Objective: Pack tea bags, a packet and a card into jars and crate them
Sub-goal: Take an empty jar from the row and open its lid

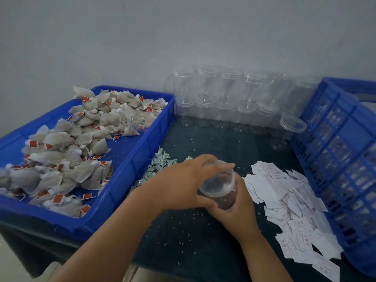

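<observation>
Right hand grips the jar, left hand curls over its lid. Closing step, I think; next, lift rightward into the crate.

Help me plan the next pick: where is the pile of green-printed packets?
In the head view, the packets lie on the dark table, centre-left, between the blue tray of tea bags and the left hand.
</observation>
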